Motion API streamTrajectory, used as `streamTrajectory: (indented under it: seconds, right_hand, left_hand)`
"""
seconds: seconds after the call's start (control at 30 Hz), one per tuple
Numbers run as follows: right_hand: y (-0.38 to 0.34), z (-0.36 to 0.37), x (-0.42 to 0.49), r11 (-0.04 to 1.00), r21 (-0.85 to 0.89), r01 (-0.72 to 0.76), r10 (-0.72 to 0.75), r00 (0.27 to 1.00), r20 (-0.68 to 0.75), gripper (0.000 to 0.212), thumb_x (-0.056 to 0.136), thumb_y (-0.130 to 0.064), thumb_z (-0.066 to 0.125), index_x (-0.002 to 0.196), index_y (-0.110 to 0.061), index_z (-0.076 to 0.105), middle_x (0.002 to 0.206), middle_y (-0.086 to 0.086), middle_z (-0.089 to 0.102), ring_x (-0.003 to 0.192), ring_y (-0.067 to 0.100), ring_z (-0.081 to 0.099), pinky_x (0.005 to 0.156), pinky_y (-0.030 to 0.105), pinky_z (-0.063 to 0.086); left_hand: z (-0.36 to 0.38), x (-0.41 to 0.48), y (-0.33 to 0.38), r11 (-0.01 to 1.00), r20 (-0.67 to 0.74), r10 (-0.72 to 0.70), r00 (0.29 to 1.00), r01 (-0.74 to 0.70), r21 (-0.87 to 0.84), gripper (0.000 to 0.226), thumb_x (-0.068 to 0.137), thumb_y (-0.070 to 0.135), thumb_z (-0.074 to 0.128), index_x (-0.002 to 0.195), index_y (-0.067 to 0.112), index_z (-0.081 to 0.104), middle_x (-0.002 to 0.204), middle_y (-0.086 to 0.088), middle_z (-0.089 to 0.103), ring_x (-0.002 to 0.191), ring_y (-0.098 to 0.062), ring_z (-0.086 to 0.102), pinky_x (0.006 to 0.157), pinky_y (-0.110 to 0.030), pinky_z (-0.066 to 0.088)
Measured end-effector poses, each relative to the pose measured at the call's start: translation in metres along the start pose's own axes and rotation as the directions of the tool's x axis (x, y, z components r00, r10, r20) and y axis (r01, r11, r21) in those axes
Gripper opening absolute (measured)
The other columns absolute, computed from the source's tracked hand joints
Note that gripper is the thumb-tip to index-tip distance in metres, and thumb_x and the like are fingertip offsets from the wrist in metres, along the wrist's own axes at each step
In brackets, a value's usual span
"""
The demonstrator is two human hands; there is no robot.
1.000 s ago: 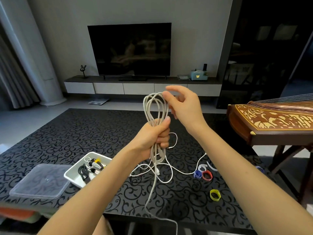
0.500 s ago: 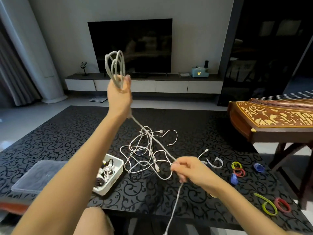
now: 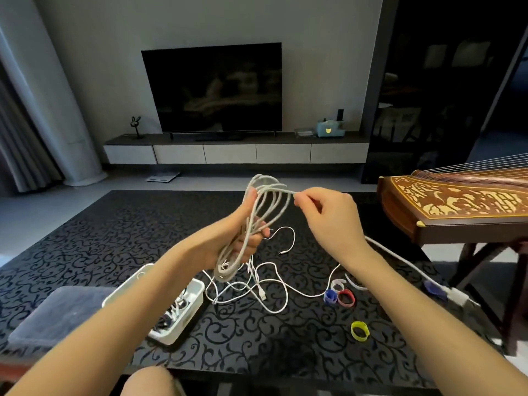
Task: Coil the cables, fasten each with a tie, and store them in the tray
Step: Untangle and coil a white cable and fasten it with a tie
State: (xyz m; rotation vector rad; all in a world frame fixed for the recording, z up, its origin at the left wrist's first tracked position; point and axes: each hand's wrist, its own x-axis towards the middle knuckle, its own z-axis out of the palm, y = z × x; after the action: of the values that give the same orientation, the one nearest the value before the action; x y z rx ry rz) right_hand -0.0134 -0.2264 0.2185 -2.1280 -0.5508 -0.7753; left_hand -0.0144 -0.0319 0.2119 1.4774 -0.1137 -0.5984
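We count two hands [image 3: 237, 241] [image 3: 328, 215], both raised above the black patterned tabletop [image 3: 114, 238] and both closed on one grey cable [image 3: 258, 212]. The left hand grips the cable as a single long coil, fingers wrapped round its middle; the loops fan out above the thumb and hang in a bunch below the palm, too overlapped for us to count them. The right hand, just beside the top of the coil, pinches one strand between thumb and fingertips.

Under the coil lies one tangle of thin white cables [image 3: 258, 287] spread loose on the tabletop. To its left stands one white tray [image 3: 187, 320] with bundled cables inside, partly hidden by the left forearm, and beside that one clear lid [image 3: 57, 310].

To the right of the tangle we count four looped ties: one white tie [image 3: 338, 284], one blue tie [image 3: 330, 296] touching one red tie [image 3: 346, 298], and one yellow tie [image 3: 360, 330] nearer us, apart from the rest.
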Motion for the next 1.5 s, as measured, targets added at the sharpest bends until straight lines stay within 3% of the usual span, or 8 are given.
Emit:
streamTrajectory:
  seconds: [0.17, 0.47, 0.63, 0.87, 1.0, 1.2, 1.4, 1.5]
  right_hand:
    - [-0.014, -0.002, 0.014, 0.977, -0.207, 0.045, -0.049, 0.999, -0.011, 0.036, 0.097, -0.028, 0.051, 0.063, -0.015, 0.051, 0.055, -0.002, 0.045, 0.054, 0.021, 0.044, 0.057, 0.034, 0.032]
    - [-0.03, -0.007, 0.025, 0.944, -0.325, 0.062, -0.026, 0.993, 0.113, 0.036, 0.096, -0.041, 0.046, 0.07, -0.021, 0.06, 0.065, -0.006, 0.056, 0.068, 0.016, 0.054, 0.063, 0.032, 0.042]
    - [-0.027, -0.011, 0.034, 0.952, 0.131, -0.278, 0.211, 0.901, 0.379, 0.027, 0.092, -0.03, 0.059, 0.073, -0.015, 0.07, 0.05, -0.009, 0.056, 0.048, 0.004, 0.055, 0.047, 0.017, 0.044]
    - [-0.03, -0.004, 0.037, 0.909, 0.277, -0.312, 0.208, 0.914, 0.348, 0.021, 0.095, -0.019, 0.056, 0.08, -0.005, 0.064, 0.059, 0.011, 0.063, 0.047, 0.016, 0.065, 0.046, 0.022, 0.054]
    - [-0.031, 0.0, 0.041, 0.939, 0.231, -0.256, 0.19, 0.943, 0.274, 0.026, 0.095, -0.021, 0.056, 0.082, 0.0, 0.064, 0.059, 0.012, 0.063, 0.047, 0.019, 0.066, 0.051, 0.029, 0.058]
    - [-0.026, 0.008, 0.033, 0.895, 0.31, -0.321, 0.258, 0.939, 0.227, 0.021, 0.091, -0.029, 0.061, 0.097, -0.009, 0.062, 0.078, 0.006, 0.064, 0.06, 0.012, 0.063, 0.058, 0.028, 0.057]
    - [-0.01, 0.025, -0.04, 0.827, 0.2, -0.525, 0.257, 0.671, 0.695, 0.031, 0.098, -0.027, 0.048, 0.098, 0.0, 0.063, 0.089, 0.01, 0.071, 0.079, 0.018, 0.064, 0.073, 0.036, 0.049]
    - [-0.011, 0.026, -0.062, 0.84, 0.279, -0.465, 0.163, 0.707, 0.688, 0.016, 0.098, -0.008, 0.046, 0.097, -0.01, 0.062, 0.059, -0.008, 0.056, 0.052, 0.006, 0.051, 0.056, 0.017, 0.041]
  left_hand:
    - [0.008, -0.008, 0.01, 0.991, 0.18, 0.069, 0.981, -0.047, -0.123, 0.045, 0.066, 0.044, 0.076, 0.084, 0.007, 0.057, 0.057, 0.003, 0.034, 0.047, -0.008, 0.022, 0.044, -0.019, 0.023]
    - [0.02, -0.002, -0.004, 0.994, -0.21, 0.103, 0.972, -0.105, 0.001, 0.021, 0.078, -0.004, 0.033, 0.065, 0.011, 0.04, 0.057, -0.002, 0.031, 0.043, -0.01, 0.031, 0.043, -0.02, 0.031]
    - [0.019, 0.004, -0.013, 0.963, -0.264, 0.262, 0.928, -0.268, 0.013, 0.035, 0.075, -0.022, 0.027, 0.062, 0.005, 0.045, 0.078, -0.018, 0.064, 0.081, -0.029, 0.067, 0.091, -0.041, 0.052]
    - [0.029, 0.003, -0.017, 0.95, -0.03, 0.255, 0.967, -0.256, -0.18, 0.038, 0.073, -0.018, 0.03, 0.099, -0.001, 0.052, 0.081, -0.022, 0.068, 0.067, -0.029, 0.069, 0.064, -0.035, 0.059]
    - [0.033, 0.004, -0.015, 0.932, -0.066, 0.281, 0.957, -0.289, -0.218, 0.026, 0.08, -0.011, 0.033, 0.096, 0.003, 0.049, 0.058, -0.008, 0.051, 0.046, -0.016, 0.052, 0.04, -0.019, 0.037]
    - [0.033, 0.007, -0.013, 0.878, -0.205, 0.349, 0.914, -0.396, -0.27, 0.027, 0.1, 0.023, 0.04, 0.08, 0.01, 0.051, 0.046, 0.005, 0.033, 0.039, -0.007, 0.039, 0.044, -0.018, 0.037]
    - [0.017, 0.009, 0.006, 0.802, -0.363, 0.408, 0.838, -0.519, -0.297, 0.036, 0.082, 0.036, 0.061, 0.061, 0.017, 0.04, 0.043, 0.007, 0.03, 0.038, -0.005, 0.036, 0.048, -0.02, 0.038]
    - [0.012, 0.013, 0.01, 0.792, -0.41, 0.386, 0.826, -0.525, -0.312, 0.038, 0.082, 0.031, 0.065, 0.056, 0.018, 0.042, 0.044, 0.007, 0.036, 0.042, -0.006, 0.046, 0.049, -0.022, 0.044]
